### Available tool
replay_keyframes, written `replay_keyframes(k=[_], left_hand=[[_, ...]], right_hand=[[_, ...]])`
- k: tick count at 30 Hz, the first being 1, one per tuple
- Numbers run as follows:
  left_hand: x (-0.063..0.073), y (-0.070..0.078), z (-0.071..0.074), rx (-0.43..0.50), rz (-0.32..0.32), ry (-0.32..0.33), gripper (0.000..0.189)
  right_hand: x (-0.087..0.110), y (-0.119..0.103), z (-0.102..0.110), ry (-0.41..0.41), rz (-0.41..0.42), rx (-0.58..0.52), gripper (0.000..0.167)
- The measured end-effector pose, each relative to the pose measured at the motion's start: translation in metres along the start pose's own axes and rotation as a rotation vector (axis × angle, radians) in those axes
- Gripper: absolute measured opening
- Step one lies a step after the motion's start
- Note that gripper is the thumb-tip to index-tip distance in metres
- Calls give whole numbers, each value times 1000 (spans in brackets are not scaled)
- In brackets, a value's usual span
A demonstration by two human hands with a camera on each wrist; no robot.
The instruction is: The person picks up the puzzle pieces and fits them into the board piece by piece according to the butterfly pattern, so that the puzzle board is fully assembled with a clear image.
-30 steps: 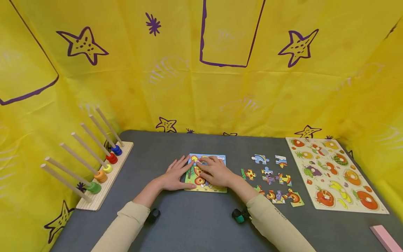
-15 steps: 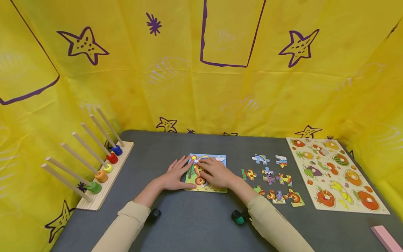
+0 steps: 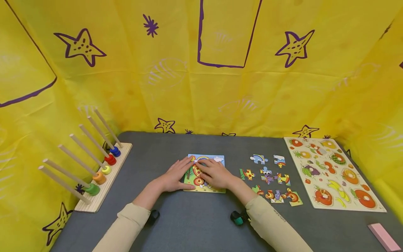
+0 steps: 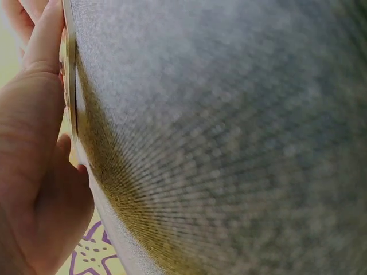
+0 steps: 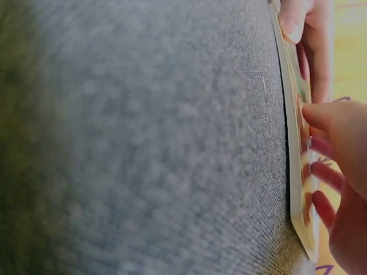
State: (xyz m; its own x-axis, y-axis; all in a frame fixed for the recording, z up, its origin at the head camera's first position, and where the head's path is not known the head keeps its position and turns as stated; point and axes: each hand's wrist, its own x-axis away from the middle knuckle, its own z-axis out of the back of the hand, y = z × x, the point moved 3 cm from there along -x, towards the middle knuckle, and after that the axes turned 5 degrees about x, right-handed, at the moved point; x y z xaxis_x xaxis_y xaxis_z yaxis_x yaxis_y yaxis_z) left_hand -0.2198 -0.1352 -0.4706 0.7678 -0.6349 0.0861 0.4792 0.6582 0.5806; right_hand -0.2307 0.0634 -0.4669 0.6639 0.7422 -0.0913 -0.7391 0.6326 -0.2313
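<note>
Here, the puzzle [image 3: 198, 182] lay partly under the left hand [image 3: 174, 176], straight fingers over its left side, and the right hand [image 3: 218, 174], parted fingertips touching its face.

The left hand [image 4: 31, 137] touches a thin board [image 4: 71, 63] on a grey table [image 4: 229, 114]; a purple-outlined star [image 4: 92, 252] marks yellow cloth [image 4: 8, 60] beyond.

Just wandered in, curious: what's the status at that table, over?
Left hand and right hand touching puzzle board. Loose pieces to its right, apart from both hands. Nothing seems in the way.
</note>
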Motion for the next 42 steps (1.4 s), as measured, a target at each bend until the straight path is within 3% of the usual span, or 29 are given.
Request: replay_keyframes(k=[5,9,12,15,19,23,27,32,42], left_hand=[[-1,3,1,-21,3,-21,95],[-2,6,3,-59,16,-23,94],[-3,8,4,-78,36,-23,94],[-4,8,4,-83,50,-22,95],[-5,7,3,-71,53,-16,96],[-5,6,3,-29,45,-9,96],[-4,8,5,0,24,-3,95],[-4,7,5,12,26,-4,95],[-4,5,3,34,25,-11,96]], right_hand=[[0,2,-1,4,-10,-72,49],[1,7,2,26,-32,-245,46],[5,16,9,96,-82,-376,41],[17,30,19,213,-167,-428,32],[41,55,34,364,-309,-419,19],[71,85,48,423,-442,-400,15],[100,112,59,411,-525,-341,16],[121,134,61,371,-620,-281,25],[130,148,54,321,-667,-209,46]])
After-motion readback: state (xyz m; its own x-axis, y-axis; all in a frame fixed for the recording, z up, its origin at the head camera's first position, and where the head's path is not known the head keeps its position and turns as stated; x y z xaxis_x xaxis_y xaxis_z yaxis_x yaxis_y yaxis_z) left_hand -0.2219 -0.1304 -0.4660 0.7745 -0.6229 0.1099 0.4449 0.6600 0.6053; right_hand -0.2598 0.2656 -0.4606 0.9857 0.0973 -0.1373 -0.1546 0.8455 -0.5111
